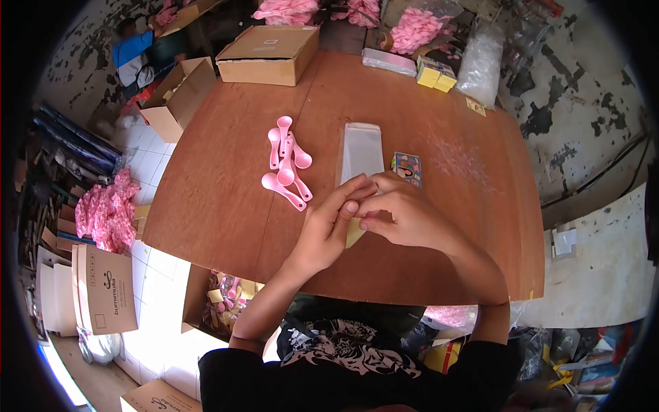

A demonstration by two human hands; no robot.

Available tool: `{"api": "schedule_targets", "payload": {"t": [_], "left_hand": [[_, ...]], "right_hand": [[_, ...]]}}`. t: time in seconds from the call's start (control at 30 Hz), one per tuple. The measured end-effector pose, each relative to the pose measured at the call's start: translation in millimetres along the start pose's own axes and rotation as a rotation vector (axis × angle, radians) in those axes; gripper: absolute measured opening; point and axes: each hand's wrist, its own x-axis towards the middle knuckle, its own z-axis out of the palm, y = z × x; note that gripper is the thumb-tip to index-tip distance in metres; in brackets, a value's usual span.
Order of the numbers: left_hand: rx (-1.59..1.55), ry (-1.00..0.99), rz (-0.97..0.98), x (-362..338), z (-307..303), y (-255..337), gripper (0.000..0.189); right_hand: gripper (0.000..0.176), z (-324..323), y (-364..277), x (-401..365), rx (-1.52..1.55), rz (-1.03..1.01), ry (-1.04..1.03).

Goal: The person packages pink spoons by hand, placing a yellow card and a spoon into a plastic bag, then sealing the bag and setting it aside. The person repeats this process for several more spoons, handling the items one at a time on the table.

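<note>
My left hand [328, 226] and my right hand [405, 216] meet over the table near its front, fingers bent and fingertips pressed together. A pale yellow piece [355, 233], like paper or card, shows just below the fingers. I cannot tell what is pinched between them. Right beyond the hands lies a stack of clear plastic sleeves [361, 147]. Beside it, near my right hand, is a small stack of printed cards [408, 169] with a colourful picture on top. Left of the sleeves sits a loose pile of pink plastic measuring spoons [285, 175].
On the far table edge stand a closed cardboard box [268, 58], yellow card stacks [436, 73] and a roll of clear plastic [482, 62]. Below the table at left, an open box [230, 295] holds packed spoons. Another person [134, 58] sits at the back left.
</note>
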Motion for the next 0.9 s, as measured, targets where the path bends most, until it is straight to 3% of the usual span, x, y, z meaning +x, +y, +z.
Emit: {"api": "schedule_targets", "payload": {"t": [0.07,0.13,0.37,0.43,0.57,0.63,0.7,0.77,0.9], "left_hand": [[0.026,0.011,0.043,1,-2,1,0.035],[0.015,0.014,0.047,1,-3,0,0.035],[-0.047,0.004,-0.002,-2,0,2,0.036],[0.003,0.001,0.049,-1,2,5,0.035],[0.039,0.008,0.111,-1,-1,0,0.035],[-0.030,-0.007,0.047,-4,-2,5,0.038],[-0.101,-0.028,-0.022,-8,0,7,0.042],[-0.128,0.100,0.112,-8,7,5,0.052],[-0.182,0.321,0.312,-3,4,5,0.062]], "right_hand": [[0.014,0,1,1,0.036,0.016,0.001],[0.014,-1,2,3,0.312,0.076,0.031],[0.014,-5,2,1,0.109,-0.015,-0.028],[0.014,-5,2,0,0.035,-0.080,-0.134],[0.013,-11,-1,1,0.250,-0.009,-0.092],[0.012,-10,1,0,0.428,0.061,0.110],[0.011,-5,-2,0,0.377,0.003,0.178],[0.010,-12,-13,1,0.115,-0.093,0.297],[0.010,-35,-42,7,-0.038,-0.087,0.419]]}}
